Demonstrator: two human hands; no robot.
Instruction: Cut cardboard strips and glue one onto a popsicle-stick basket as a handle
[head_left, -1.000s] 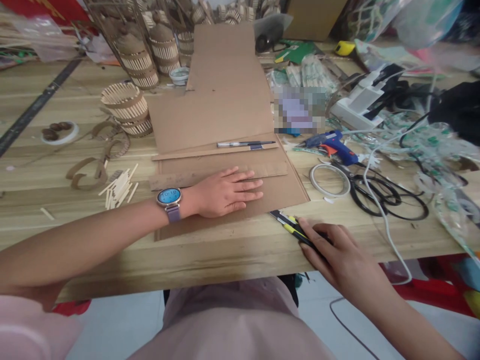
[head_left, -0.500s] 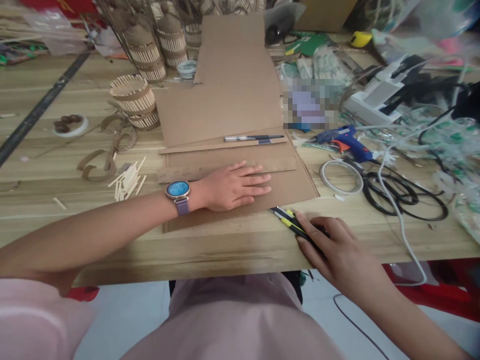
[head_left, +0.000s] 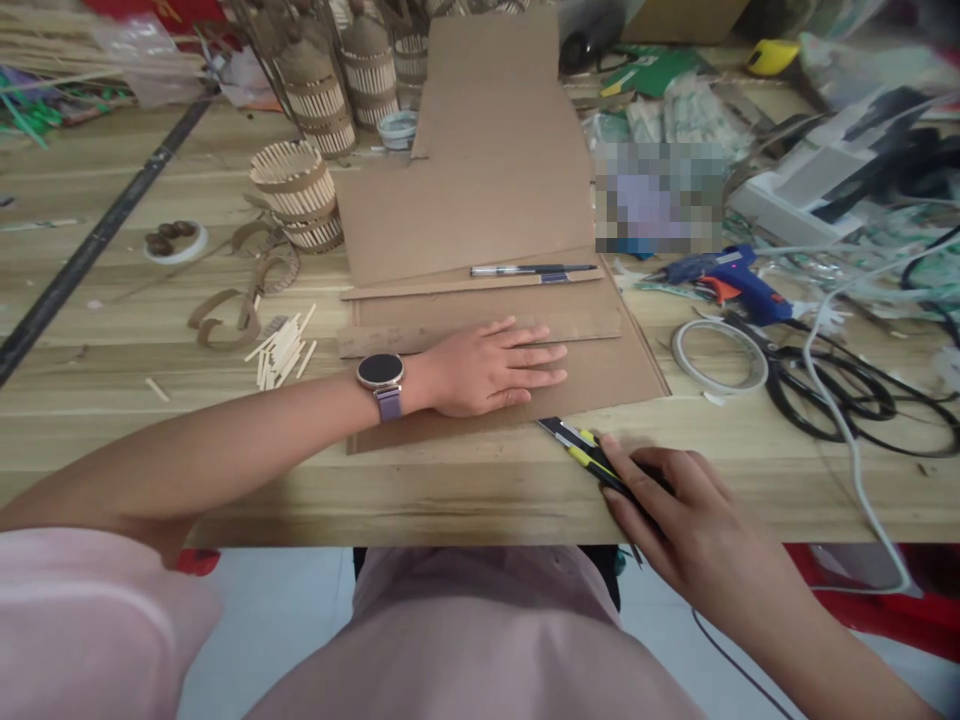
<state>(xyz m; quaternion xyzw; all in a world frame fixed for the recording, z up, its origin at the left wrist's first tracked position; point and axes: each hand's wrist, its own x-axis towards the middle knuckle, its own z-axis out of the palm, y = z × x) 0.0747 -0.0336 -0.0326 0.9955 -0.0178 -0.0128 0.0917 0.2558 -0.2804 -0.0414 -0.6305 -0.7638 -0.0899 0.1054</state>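
Note:
My left hand (head_left: 491, 370) lies flat, fingers spread, on a sheet of cardboard (head_left: 600, 375) and partly over a narrow cardboard strip (head_left: 585, 326). My right hand (head_left: 682, 500) grips a black and yellow utility knife (head_left: 589, 455). Its blade tip is close to the sheet's near edge; I cannot tell if they touch. Above the strip, a pen (head_left: 532, 270) lies by another thin cardboard strip (head_left: 450, 290). Behind them, a larger cut piece of cardboard (head_left: 472, 200) stretches toward the back of the table.
Left of the cardboard are a small stick basket (head_left: 296, 195), short wooden sticks (head_left: 281, 350), curled cardboard strips (head_left: 225, 315) and a white dish (head_left: 180, 245). To the right lie a blue glue gun (head_left: 735, 280), a tape roll (head_left: 720, 357), scissors (head_left: 814, 395) and a white cable (head_left: 844, 430).
The whole view has shifted, so the table's things sit further right. The watch face has gone dark. Both hands keep nearly the same pose, with the knife still in my right hand.

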